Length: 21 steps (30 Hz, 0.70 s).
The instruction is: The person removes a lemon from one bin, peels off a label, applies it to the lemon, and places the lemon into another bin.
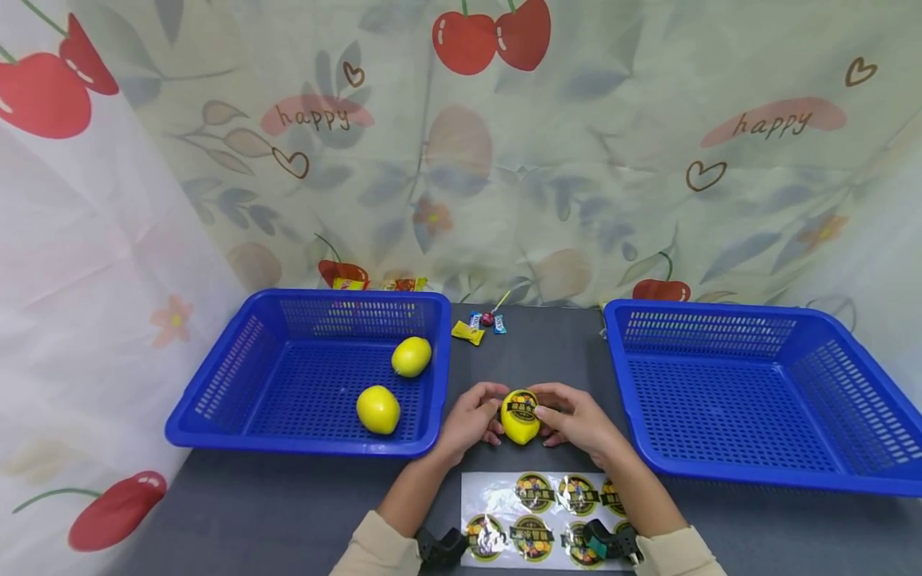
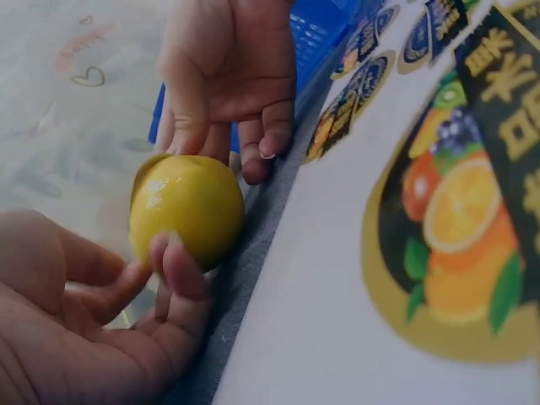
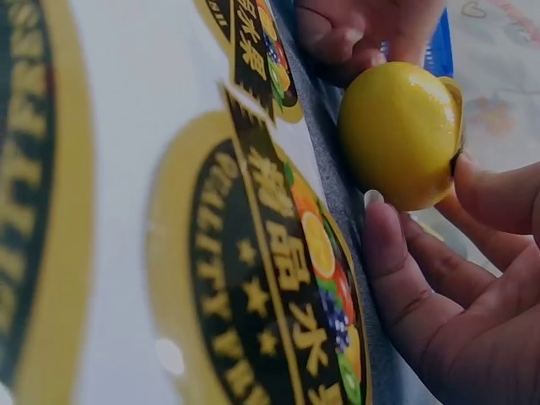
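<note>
Two blue plastic baskets (image 1: 763, 400) stand on the dark grey table (image 1: 288, 512), one toward its left edge (image 1: 238, 384) and one toward its right edge, well apart, with a gap of bare table between them. Behind the table hangs a pale curtain (image 1: 576, 160) printed with cherries and the word "happy". Near the front edge, between the two forearms, lies a glossy sheet of round fruit stickers (image 1: 497, 512). Inside the left basket rest two yellow lemons (image 1: 378, 410), apart from each other. A third lemon (image 1: 520, 418) sits in the gap between the baskets, just behind the sticker sheet, and it carries a round sticker on its top. The left hand (image 1: 470, 420) holds this lemon from its left side with curled fingers, and the right hand (image 1: 576, 420) grips it from the right, the thumb pressing on the sticker. At the back edge, a few small wrapped candies (image 1: 479, 326) lie together.
</note>
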{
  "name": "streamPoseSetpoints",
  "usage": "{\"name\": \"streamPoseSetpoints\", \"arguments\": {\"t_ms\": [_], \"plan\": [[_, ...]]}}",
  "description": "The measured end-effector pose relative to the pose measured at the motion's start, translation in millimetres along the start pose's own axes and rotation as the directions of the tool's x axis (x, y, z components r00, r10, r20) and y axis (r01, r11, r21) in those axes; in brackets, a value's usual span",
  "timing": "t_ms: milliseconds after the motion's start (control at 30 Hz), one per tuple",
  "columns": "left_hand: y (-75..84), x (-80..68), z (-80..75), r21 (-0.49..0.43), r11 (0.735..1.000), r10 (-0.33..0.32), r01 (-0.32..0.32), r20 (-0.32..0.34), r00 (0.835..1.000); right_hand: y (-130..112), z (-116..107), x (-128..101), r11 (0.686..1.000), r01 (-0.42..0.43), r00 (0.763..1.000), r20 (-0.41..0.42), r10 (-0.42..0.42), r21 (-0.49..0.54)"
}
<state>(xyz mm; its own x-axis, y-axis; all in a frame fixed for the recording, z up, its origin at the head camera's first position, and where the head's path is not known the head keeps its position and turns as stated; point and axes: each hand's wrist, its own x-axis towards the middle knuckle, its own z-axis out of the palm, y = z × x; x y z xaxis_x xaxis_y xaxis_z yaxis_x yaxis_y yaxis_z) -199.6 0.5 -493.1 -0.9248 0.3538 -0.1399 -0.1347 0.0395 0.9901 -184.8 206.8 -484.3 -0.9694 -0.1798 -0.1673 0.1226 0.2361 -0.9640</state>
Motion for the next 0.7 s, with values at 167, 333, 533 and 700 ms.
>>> {"name": "streamPoseSetpoints", "arguments": {"t_ms": [167, 333, 533, 700], "plan": [[-1.7, -0.8, -1.2, -0.06, 0.997, -0.042, 0.046, 0.056, 0.998, 0.2, -0.7, 1.0, 1.0, -0.006, 1.0, 0.017, 0.006, 0.015], [-2.0, -1.5, -3.8, -0.104, 0.992, -0.061, 0.071, 0.09, 0.994, 1.5, -3.8, 2.1, 0.999, -0.009, 0.999, 0.053, 0.007, 0.037], [0.5, -2.0, -6.3, -0.131, 0.986, -0.088, 0.107, 0.145, 0.986, 3.7, -7.5, 2.4, 0.998, -0.012, 0.997, 0.071, 0.008, 0.06], [0.6, -2.5, -6.3, -0.146, 0.982, -0.1, 0.123, 0.156, 0.983, 2.7, -7.3, 0.2, 0.999, -0.013, 0.997, 0.073, 0.009, 0.052]]}}
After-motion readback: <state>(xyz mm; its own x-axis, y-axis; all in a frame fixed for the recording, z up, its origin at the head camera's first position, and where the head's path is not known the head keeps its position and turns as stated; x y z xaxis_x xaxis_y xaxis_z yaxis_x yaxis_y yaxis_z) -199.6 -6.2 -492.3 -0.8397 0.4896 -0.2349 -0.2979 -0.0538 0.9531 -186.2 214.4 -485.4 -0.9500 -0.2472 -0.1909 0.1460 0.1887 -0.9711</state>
